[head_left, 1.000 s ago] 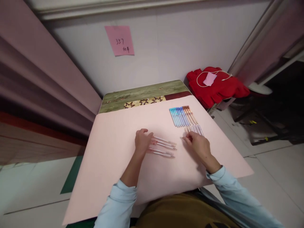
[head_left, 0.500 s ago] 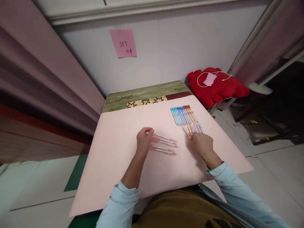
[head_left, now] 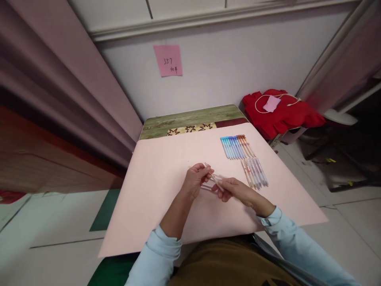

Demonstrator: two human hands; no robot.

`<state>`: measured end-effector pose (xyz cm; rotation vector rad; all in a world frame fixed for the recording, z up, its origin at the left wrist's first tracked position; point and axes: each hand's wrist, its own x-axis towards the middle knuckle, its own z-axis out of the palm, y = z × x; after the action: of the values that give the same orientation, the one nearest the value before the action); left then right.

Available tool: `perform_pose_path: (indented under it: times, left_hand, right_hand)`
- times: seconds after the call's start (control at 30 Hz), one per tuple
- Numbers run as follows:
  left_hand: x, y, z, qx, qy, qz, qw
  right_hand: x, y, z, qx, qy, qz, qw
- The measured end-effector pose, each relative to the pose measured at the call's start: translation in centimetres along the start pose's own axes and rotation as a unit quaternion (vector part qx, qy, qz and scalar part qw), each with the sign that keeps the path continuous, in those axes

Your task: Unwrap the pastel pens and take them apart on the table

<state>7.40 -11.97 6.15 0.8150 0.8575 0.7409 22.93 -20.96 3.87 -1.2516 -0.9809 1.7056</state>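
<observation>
Now my left hand [head_left: 196, 179] and right hand [head_left: 231, 189] pinch 1 slim, pale plastic pen [head_left: 217, 183] between them; a light grip should steady it.

Sheet [head_left: 154, 206] on counter [head_left: 193, 114]. Left hand [head_left: 195, 180] and right hand [head_left: 233, 188] over it, pen [head_left: 217, 183] between. Right of hands: near pen row [head_left: 254, 173], far pen row [head_left: 235, 147] behind. Ahead, wall note [head_left: 168, 60]. Far right, beyond counter: cloth [head_left: 284, 121], paper slip [head_left: 271, 103] on top.

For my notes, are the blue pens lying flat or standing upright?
Lying flat: the blue pens rest lengthwise, side by side, on the pink sheet.
</observation>
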Motion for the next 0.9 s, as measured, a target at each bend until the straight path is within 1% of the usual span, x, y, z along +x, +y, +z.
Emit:
perform_pose_path:
  times: [0.03,0.07,0.1,0.2,0.27,0.3,0.33,0.43,0.47,0.5,0.63,0.67,0.8,0.83,0.9]
  left_hand:
    - [0.0,0.0,-0.1,0.000,0.013,0.009,1.000]
    - [-0.1,0.0,-0.2,0.000,0.028,0.020,0.999]
    - [-0.1,0.0,-0.2,-0.002,0.043,0.033,0.999]
    - [0.1,-0.4,-0.2,-0.014,0.080,0.064,0.995]
    - [0.3,-0.5,-0.3,-0.029,0.093,0.074,0.992]
    - [0.3,-0.6,-0.4,-0.035,0.096,0.075,0.992]
    - [0.4,-0.6,-0.5,-0.037,0.096,0.074,0.992]
    - [0.2,-0.8,-0.9,-0.028,0.095,0.057,0.993]
    - [0.1,-0.9,-1.1,-0.025,0.098,0.053,0.993]
    - [0.0,-1.0,-1.2,-0.024,0.102,0.050,0.993]
    - [-0.2,-1.4,-1.7,-0.038,0.116,0.047,0.991]
    - [-0.2,-1.4,-1.7,-0.040,0.118,0.045,0.991]
    - [-0.2,-1.3,-1.9,-0.031,0.119,0.041,0.992]
    - [-0.3,-1.3,-2.0,-0.027,0.118,0.040,0.992]
    - [-0.4,-1.2,-2.1,-0.025,0.116,0.039,0.992]
  right_hand:
    - [0.2,0.1,0.0,0.010,-0.018,0.018,1.000]
    - [0.5,0.2,0.0,0.017,-0.016,0.022,0.999]
    - [0.8,0.3,0.1,0.017,0.005,0.014,1.000]
    - [1.8,0.5,0.4,-0.031,0.113,-0.046,0.992]
    - [2.1,0.5,0.5,-0.068,0.157,-0.075,0.982]
    - [2.2,0.5,0.6,-0.075,0.160,-0.076,0.981]
    - [2.2,0.5,0.6,-0.073,0.149,-0.068,0.984]
    - [1.9,0.7,0.5,-0.041,0.084,-0.022,0.995]
    - [1.8,0.8,0.6,-0.034,0.074,-0.016,0.997]
    - [1.7,0.9,0.6,-0.032,0.077,-0.020,0.996]
    - [1.7,1.3,0.8,-0.060,0.160,-0.073,0.983]
    - [1.8,1.3,0.9,-0.065,0.165,-0.073,0.981]
    - [1.8,1.6,0.9,-0.051,0.108,-0.014,0.993]
    - [1.8,1.6,0.9,-0.047,0.107,-0.010,0.993]
    - [1.7,1.8,0.9,-0.040,0.131,-0.031,0.990]
